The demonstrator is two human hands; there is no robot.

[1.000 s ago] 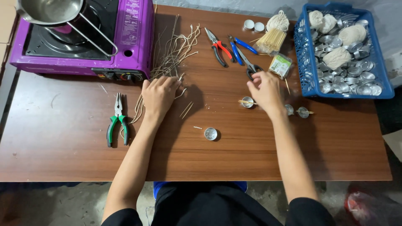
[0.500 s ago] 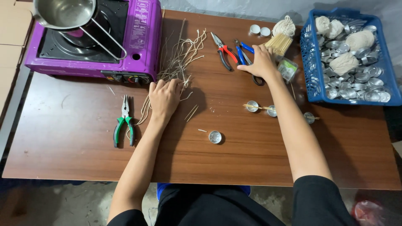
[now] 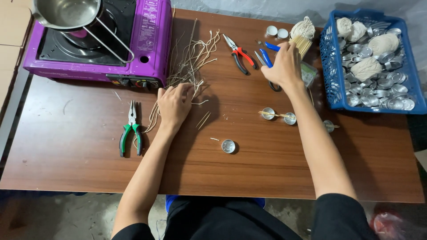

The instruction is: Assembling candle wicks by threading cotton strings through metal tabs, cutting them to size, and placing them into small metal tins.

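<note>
- Purple portable stove (image 3: 147,44) with a steel saucepan (image 3: 66,12) on it (far left of the worktop (image 3: 267,173))
- Green-handled pliers (image 3: 130,133)
- Blue basket (image 3: 328,66) of metal cups

Loose bundle of pale waxed wick strands (image 3: 189,66), thin and stiff, fanned out on the brown table (image 3: 275,169) just in front of the purple stove's near right corner, running from the far edge down toward the middle; some strands straight, some bent, a few strays lying apart to the near side. Left hand (image 3: 174,106) resting palm-down on the bundle's near end, fingers spread over the strands. Blue-handled scissors (image 3: 267,58) lying flat near the far edge, right of centre, blades pointing left and away, handles partly hidden. Right hand (image 3: 283,66) curled over the handles, fingers bent down onto them
</note>
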